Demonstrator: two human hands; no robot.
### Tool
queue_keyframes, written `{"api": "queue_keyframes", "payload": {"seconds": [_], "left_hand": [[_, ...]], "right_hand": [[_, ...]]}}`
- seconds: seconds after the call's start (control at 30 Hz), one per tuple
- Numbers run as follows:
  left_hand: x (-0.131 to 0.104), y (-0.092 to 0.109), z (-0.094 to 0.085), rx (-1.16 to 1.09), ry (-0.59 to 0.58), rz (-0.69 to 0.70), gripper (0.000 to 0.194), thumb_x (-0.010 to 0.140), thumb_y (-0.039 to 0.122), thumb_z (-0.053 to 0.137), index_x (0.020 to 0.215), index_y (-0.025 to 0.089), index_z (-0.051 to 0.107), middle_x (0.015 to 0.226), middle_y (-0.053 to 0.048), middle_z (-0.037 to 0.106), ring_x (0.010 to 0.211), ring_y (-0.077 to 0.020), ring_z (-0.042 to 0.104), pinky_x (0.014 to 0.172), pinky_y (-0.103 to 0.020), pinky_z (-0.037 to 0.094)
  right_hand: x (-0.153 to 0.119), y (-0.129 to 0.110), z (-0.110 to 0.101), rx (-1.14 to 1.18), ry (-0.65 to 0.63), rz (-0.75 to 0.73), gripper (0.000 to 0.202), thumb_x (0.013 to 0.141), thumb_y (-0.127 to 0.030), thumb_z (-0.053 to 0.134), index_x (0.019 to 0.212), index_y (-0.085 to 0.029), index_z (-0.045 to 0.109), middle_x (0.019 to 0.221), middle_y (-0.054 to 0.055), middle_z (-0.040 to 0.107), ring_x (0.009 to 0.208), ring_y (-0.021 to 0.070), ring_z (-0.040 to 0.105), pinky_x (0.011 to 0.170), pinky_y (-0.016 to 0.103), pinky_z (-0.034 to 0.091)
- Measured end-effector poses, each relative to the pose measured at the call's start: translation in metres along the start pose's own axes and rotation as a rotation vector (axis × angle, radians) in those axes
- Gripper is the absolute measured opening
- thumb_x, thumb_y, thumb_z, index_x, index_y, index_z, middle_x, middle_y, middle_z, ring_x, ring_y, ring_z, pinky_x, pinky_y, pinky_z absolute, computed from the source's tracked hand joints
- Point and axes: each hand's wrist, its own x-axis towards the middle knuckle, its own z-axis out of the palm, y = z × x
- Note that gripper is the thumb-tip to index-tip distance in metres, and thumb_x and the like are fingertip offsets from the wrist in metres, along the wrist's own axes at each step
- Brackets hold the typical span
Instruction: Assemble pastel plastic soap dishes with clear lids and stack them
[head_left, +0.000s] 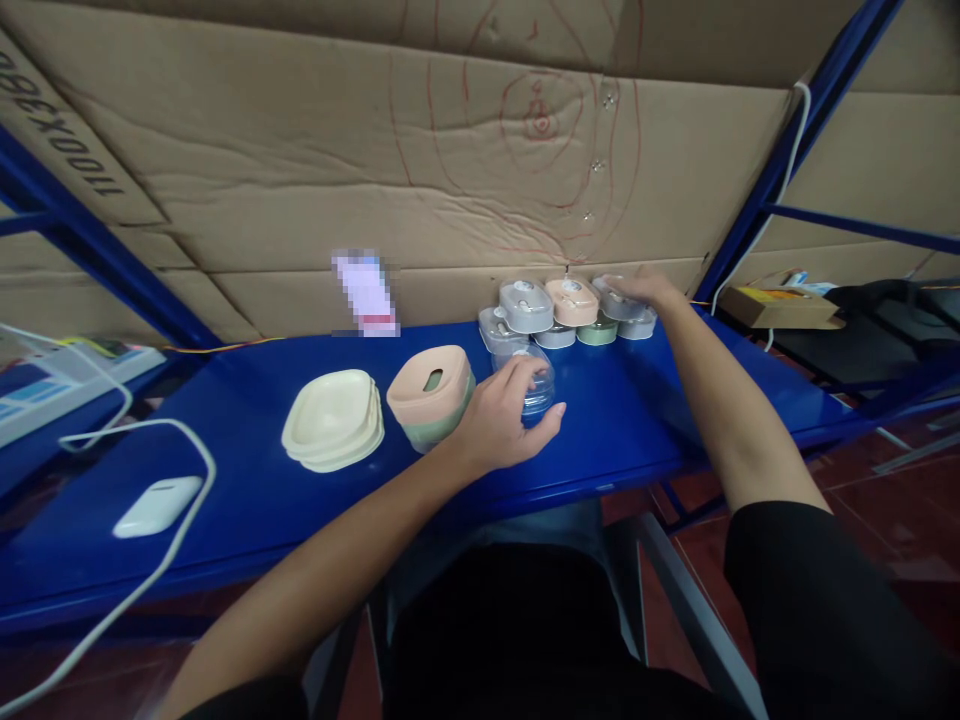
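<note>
My left hand (514, 410) is over a clear plastic piece (538, 385), its fingers curved and spread, the thumb apart. Whether it grips the piece is unclear. My right hand (643, 287) reaches to the right end of a group of small lidded boxes, at a grey box (619, 297) on the upper layer; its fingers are blurred. Beside that box sit a peach box (572, 300) and another grey box (526, 305), above a lower layer with a green one (598, 330). Left of my left hand stands a stack of pink and green containers (430, 390).
Cream lids or trays (334, 418) are stacked on the blue table (240, 470). A white case (157, 507) and a white cable (176, 540) lie at the left. A lit, pixelated screen (367, 293) is at the cardboard wall (300, 120). Blue posts flank the table.
</note>
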Motion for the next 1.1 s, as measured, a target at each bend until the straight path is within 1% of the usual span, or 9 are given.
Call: {"api": "queue_keyframes", "payload": {"seconds": [0.07, 0.13, 0.27, 0.63, 0.73, 0.83, 0.9, 1.0, 1.1], "left_hand": [[0.0, 0.0, 0.001, 0.007, -0.005, -0.005, 0.033, 0.098, 0.031, 0.065, 0.126, 0.017, 0.056, 0.112, -0.012, 0.074, 0.092, -0.0217, 0.074, 0.077, -0.036, 0.063], [0.0, 0.0, 0.002, 0.01, -0.01, -0.007, 0.033, 0.098, 0.031, 0.065, 0.126, 0.017, 0.056, 0.112, -0.012, 0.074, 0.092, -0.0213, 0.074, 0.077, -0.035, 0.063], [-0.001, 0.0, 0.003, 0.01, -0.031, -0.022, 0.031, 0.097, 0.03, 0.065, 0.124, 0.017, 0.057, 0.113, -0.012, 0.074, 0.093, -0.0209, 0.075, 0.078, -0.035, 0.064], [-0.001, 0.002, 0.002, 0.03, -0.046, 0.003, 0.029, 0.099, 0.028, 0.063, 0.125, 0.016, 0.059, 0.119, -0.016, 0.075, 0.104, -0.0251, 0.076, 0.088, -0.04, 0.066], [0.003, 0.004, -0.003, 0.096, -0.01, 0.083, 0.03, 0.098, 0.025, 0.064, 0.126, 0.016, 0.059, 0.12, -0.016, 0.075, 0.113, -0.0288, 0.075, 0.096, -0.045, 0.065], [0.008, 0.01, -0.022, 0.227, 0.028, 0.185, 0.029, 0.095, 0.022, 0.067, 0.124, 0.02, 0.061, 0.121, -0.015, 0.075, 0.112, -0.0303, 0.074, 0.095, -0.048, 0.064], [0.009, 0.013, -0.044, 0.313, 0.097, 0.201, 0.027, 0.094, 0.022, 0.07, 0.12, 0.023, 0.062, 0.121, -0.013, 0.075, 0.111, -0.0308, 0.073, 0.096, -0.05, 0.063], [0.004, 0.013, -0.087, 0.457, 0.187, 0.04, 0.023, 0.094, 0.026, 0.072, 0.115, 0.025, 0.063, 0.119, -0.012, 0.074, 0.114, -0.0328, 0.071, 0.102, -0.054, 0.06], [-0.01, 0.003, -0.133, 0.595, 0.135, -0.272, 0.022, 0.098, 0.039, 0.067, 0.115, 0.025, 0.064, 0.119, -0.013, 0.073, 0.121, -0.0371, 0.068, 0.108, -0.059, 0.056]], "right_hand": [[-0.007, 0.007, 0.0, -0.012, 0.018, 0.064, 0.071, 0.105, -0.065, 0.055, 0.129, -0.002, 0.077, 0.13, 0.032, 0.076, 0.129, 0.0434, 0.071, 0.103, 0.046, 0.057], [-0.012, 0.016, 0.001, -0.007, 0.043, 0.065, 0.07, 0.107, -0.06, 0.052, 0.132, 0.0, 0.075, 0.137, 0.034, 0.073, 0.136, 0.0447, 0.068, 0.109, 0.048, 0.054], [-0.016, 0.029, 0.006, 0.027, 0.052, -0.002, 0.058, 0.107, -0.055, 0.053, 0.121, -0.005, 0.08, 0.129, 0.032, 0.077, 0.132, 0.0447, 0.069, 0.108, 0.049, 0.054], [-0.028, 0.022, 0.017, 0.059, 0.103, -0.029, 0.062, 0.111, -0.056, 0.042, 0.127, -0.006, 0.074, 0.134, 0.034, 0.073, 0.131, 0.0439, 0.067, 0.109, 0.048, 0.05], [-0.036, 0.018, 0.013, 0.084, 0.247, -0.017, 0.061, 0.112, -0.049, 0.036, 0.135, -0.002, 0.068, 0.138, 0.035, 0.068, 0.134, 0.0432, 0.064, 0.113, 0.053, 0.046], [-0.053, 0.004, 0.008, 0.114, 0.48, -0.109, 0.054, 0.11, -0.038, 0.033, 0.137, -0.005, 0.065, 0.14, 0.03, 0.065, 0.137, 0.0391, 0.059, 0.118, 0.054, 0.042], [-0.073, -0.014, 0.005, 0.121, 0.559, -0.224, 0.051, 0.11, -0.037, 0.03, 0.134, -0.011, 0.067, 0.139, 0.025, 0.064, 0.137, 0.0371, 0.057, 0.118, 0.055, 0.041], [-0.114, -0.047, 0.005, 0.087, 0.492, -0.441, 0.051, 0.111, -0.044, 0.028, 0.128, -0.021, 0.071, 0.133, 0.02, 0.065, 0.136, 0.0379, 0.056, 0.117, 0.057, 0.042], [-0.158, -0.079, 0.014, 0.072, 0.327, -0.704, 0.048, 0.109, -0.047, 0.035, 0.124, -0.024, 0.073, 0.126, 0.017, 0.068, 0.13, 0.0385, 0.059, 0.115, 0.057, 0.043]]}}
